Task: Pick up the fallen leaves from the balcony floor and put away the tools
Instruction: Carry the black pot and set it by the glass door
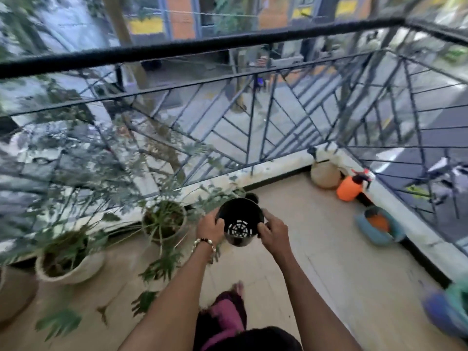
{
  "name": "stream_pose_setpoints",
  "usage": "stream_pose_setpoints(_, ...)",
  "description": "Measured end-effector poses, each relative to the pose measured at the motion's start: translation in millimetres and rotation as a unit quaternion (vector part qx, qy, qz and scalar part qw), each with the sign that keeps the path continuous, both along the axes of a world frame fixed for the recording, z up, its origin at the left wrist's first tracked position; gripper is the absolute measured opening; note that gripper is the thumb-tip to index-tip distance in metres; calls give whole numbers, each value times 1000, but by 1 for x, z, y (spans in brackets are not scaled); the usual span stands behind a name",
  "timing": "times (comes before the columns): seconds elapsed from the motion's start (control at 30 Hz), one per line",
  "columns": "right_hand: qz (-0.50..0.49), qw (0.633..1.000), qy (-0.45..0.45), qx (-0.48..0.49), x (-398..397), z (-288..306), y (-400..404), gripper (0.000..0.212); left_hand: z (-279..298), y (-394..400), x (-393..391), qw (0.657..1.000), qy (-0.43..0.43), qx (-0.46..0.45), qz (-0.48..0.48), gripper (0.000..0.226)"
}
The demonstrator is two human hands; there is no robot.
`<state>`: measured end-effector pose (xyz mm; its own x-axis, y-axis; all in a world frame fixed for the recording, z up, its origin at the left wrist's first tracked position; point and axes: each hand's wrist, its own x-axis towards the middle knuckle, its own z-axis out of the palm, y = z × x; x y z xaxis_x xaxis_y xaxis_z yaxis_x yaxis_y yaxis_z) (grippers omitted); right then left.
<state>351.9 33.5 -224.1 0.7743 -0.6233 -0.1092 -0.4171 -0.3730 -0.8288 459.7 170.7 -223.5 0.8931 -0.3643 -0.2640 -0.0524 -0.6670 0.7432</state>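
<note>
- Leaves (58, 323) lie on the balcony floor (329, 262) at about 8 o'clock from the hands, fallen green ones, well apart from either grip; another leaf (143, 301) lies nearer, beside the left forearm.
- Both arms reach forward from the bottom edge, elbows low, wrists level, converging on one black plastic pot (240, 221).
- Left hand (210, 228), with a beaded bracelet (203, 243) at the wrist, clasps the pot's rim at its 9 o'clock side, thumb hooked over the edge.
- Right hand (274, 233) grips the rim at the 3 o'clock side, fingers curled on the wall.
- The pot is tipped so its open mouth faces the camera; the slotted bottom shows inside, with nothing in it.
- At 10 o'clock, beyond the left hand, stand potted plants (164, 219) along the railing (228, 79).
- At 2 o'clock, far in the corner, an orange sprayer (350, 190) stands just beside a tan sack (325, 174); a blue dustpan (379, 228) lies nearer.
</note>
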Motion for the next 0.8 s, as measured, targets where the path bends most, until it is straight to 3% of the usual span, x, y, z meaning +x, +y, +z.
stream_pose_setpoints(0.1,-36,999,15,18,11,-10,-46,52,2,-54,18,999,0,7,-37,62)
stream_pose_setpoints(0.23,-91,994,35,54,46,-30,-115,63,-6,-127,59,995,11,39,-88,67)
stream_pose_setpoints(0.33,-105,989,60,91,73,-32,-160,69,-19,-173,93,990,14,80,-111,53)
stream_pose_setpoints(0.43,-125,979,92,133,98,-28,-201,51,-21,-218,118,983,23,111,-144,33)
stream_pose_setpoints(0.6,-132,961,157,184,124,-48,-251,50,-51,-264,140,980,115,59,-153,43)
stream_pose_setpoints(0.8,-131,949,202,205,163,-92,-318,45,-85,-323,175,950,310,10,-20,35)
